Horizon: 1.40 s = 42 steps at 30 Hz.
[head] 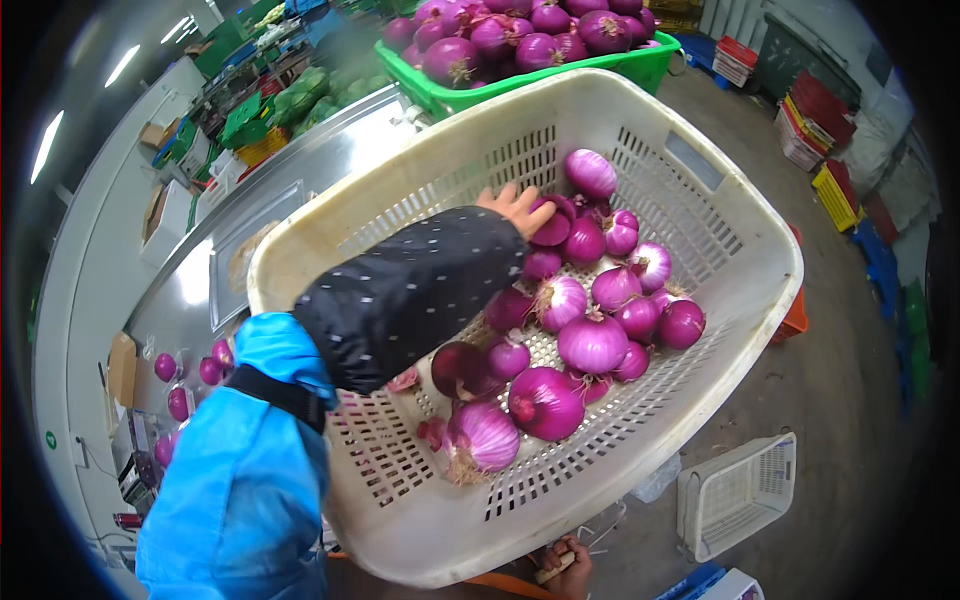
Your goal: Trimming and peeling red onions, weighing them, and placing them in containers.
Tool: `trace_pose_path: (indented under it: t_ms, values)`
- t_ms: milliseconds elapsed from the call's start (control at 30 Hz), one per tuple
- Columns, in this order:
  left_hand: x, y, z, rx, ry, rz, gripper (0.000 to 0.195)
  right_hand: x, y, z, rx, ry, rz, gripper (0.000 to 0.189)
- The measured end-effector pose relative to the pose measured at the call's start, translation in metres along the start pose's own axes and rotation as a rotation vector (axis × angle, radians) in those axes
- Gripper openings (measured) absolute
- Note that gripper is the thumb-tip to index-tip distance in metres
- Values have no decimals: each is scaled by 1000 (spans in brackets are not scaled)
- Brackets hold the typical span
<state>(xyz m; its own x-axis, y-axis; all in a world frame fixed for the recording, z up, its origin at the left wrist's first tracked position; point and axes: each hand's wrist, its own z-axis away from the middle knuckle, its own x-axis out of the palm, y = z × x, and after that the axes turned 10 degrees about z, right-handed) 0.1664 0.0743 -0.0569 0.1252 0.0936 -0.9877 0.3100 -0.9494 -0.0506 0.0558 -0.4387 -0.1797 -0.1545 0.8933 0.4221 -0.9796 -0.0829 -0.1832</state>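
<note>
A large off-white plastic basket (675,427) with slotted sides stands tilted before me, holding several red onions (592,343). Reaching in from the left, my left hand (517,211) has its fingers spread beside the onions near the far wall. Its thumb side touches a dark purple onion (553,229); the palm is hidden. A black patterned oversleeve (420,285) covers that forearm. Below the basket's near rim, at the picture's bottom edge, my right hand (574,574) is closed around a pale wooden handle (555,568). What the handle belongs to is hidden.
A green crate (487,96) heaped with red onions stands behind the basket. Left is a steel table (169,300), with several onions (178,403) farther down. A smaller white basket (735,499) sits on the floor at right. An orange container (793,319) shows past the right rim.
</note>
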Motion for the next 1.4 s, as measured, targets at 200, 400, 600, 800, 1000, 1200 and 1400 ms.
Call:
trace_pose_path:
  t_ms: [200, 400, 600, 800, 1000, 1200, 1400]
  values:
    - [-2, 45, -61, -163, -265, -18, 61, 9, 2, 5, -39, 27, 21, 28]
    - [46, -4, -71, -162, -325, 315, 68, 17, 3, 2, -32, 103, -4, 25]
    - [7, -14, -43, -102, -228, 542, 89, 26, -7, 4, -91, 68, -82, 20]
    - [-112, 36, 51, -51, -422, 1302, 77, 12, -45, 2, -526, 34, 237, 23]
    - [-231, 156, 95, 569, -385, 1240, 66, 47, -104, 80, -722, -560, 285, 62]
    - [-212, 250, 159, 853, -279, 843, 62, 72, -56, 142, -561, -648, -63, 93]
    - [-198, 237, 169, 871, -210, 898, 83, 6, 5, 116, -606, -755, -424, 62]
